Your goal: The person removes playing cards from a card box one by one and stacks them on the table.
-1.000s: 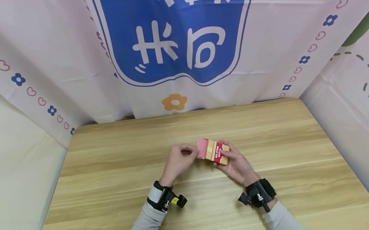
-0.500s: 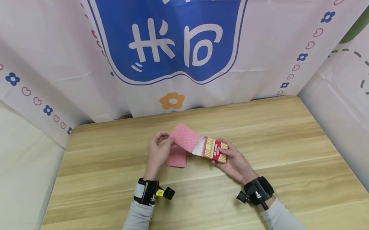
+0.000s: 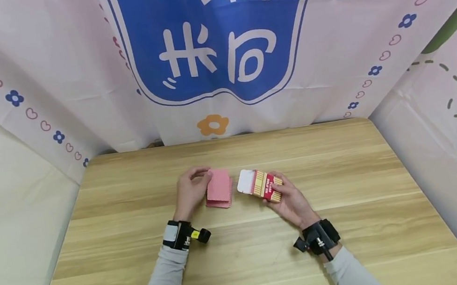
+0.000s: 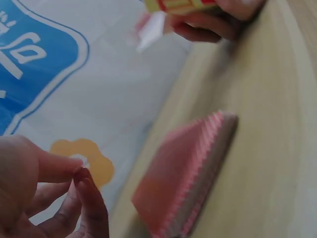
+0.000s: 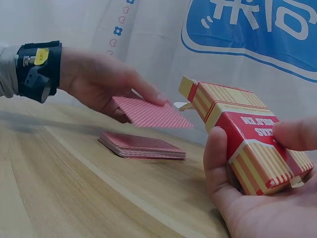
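Note:
My left hand (image 3: pixel 191 193) pinches a playing card (image 5: pixel 151 114) with a red-and-white patterned back. The card hovers over a squared stack of matching playing cards (image 5: pixel 143 147) lying on the table, best seen in the right wrist view. In the left wrist view, thumb and fingertips (image 4: pixel 81 173) meet beside the cards (image 4: pixel 181 171); the pinched card is hard to make out there. My right hand (image 3: pixel 292 201) holds a yellow-striped card box (image 3: pixel 266 186) with a red label, tilted, its flap open toward the left hand. Whether cards remain inside is hidden.
Both hands work over a wood-grain table (image 3: pixel 242 263). A white fabric backdrop (image 3: pixel 340 49) with a blue printed shape stands behind the table's far edge, and pale sheets flank both sides.
My left hand has moved left, away from the box's open end. A stack of cards now lies on the table, and the card in hand has swung over it. The right hand stays nearly still.

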A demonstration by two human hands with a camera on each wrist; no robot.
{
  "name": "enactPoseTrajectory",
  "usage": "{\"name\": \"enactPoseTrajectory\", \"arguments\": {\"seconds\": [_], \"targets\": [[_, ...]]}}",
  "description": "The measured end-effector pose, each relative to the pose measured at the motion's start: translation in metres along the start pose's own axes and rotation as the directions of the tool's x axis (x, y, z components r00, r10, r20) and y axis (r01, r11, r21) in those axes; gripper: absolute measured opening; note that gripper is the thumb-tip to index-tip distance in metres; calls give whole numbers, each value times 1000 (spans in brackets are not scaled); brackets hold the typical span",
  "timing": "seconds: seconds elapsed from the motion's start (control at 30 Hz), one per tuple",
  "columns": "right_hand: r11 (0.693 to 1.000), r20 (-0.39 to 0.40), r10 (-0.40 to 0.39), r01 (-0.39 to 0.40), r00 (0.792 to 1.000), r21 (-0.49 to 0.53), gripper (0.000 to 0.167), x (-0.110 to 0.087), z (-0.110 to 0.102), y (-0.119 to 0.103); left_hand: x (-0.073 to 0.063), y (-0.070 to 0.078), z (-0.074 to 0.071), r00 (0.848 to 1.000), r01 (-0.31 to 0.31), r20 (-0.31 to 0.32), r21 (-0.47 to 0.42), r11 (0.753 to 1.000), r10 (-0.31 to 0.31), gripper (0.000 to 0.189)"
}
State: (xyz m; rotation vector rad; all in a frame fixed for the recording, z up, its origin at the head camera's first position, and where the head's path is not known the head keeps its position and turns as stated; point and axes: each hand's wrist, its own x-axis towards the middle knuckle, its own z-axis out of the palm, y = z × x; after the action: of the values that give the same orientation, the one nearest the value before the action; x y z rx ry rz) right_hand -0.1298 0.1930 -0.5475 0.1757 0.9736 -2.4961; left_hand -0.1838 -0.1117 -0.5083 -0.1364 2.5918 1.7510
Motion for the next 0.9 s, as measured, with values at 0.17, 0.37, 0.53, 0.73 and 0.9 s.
{"name": "enactPoseTrajectory", "arguments": {"seconds": [0.17,0.37,0.53,0.73,0.9], "targets": [[1000,-11,1,-1,1000,2,41,-1,1,1,3,-11,4,998,-38,49,34,999,36,24],[1000,-7,2,-2,1000,0,43,-1,0,1,3,-16,8,997,-77,30,114,991,74,20],[1000,-7,2,-2,1000,-4,43,-1,0,0,2,-17,12,996,-87,-18,164,983,91,17],[1000,-6,6,-6,1000,-7,42,-1,1,-1,1,-18,14,996,-81,-30,185,979,88,16],[1000,-4,6,-6,1000,-11,43,0,0,-1,0,-18,16,996,-77,-26,217,973,84,18]]}}
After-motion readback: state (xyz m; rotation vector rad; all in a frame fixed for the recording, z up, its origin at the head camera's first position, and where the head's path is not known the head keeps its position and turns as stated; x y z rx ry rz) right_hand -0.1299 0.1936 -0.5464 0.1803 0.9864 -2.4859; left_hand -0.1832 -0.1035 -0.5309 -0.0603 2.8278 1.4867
